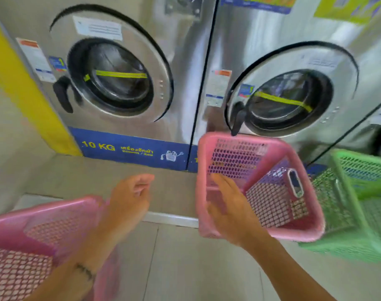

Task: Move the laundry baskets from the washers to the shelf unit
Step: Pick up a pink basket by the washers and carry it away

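A pink mesh laundry basket (272,205) hangs tilted in front of the right washer (293,61), its opening turned toward me. My right hand (226,205) grips its near left rim, fingers inside and thumb on the outside. A second pink basket (33,231) sits at the lower left, under my left forearm. My left hand (131,192) hovers past that basket's far corner with its fingers loosely curled and nothing in them. A green mesh basket (359,213) stands right beside the held pink one, touching or nearly touching it.
Two steel front-load washers stand side by side, the left washer (120,79) with its door closed and a blue "10 KG" band (131,148) along the base. A yellow wall strip (22,83) is at the left. A raised step (170,218) runs below the machines.
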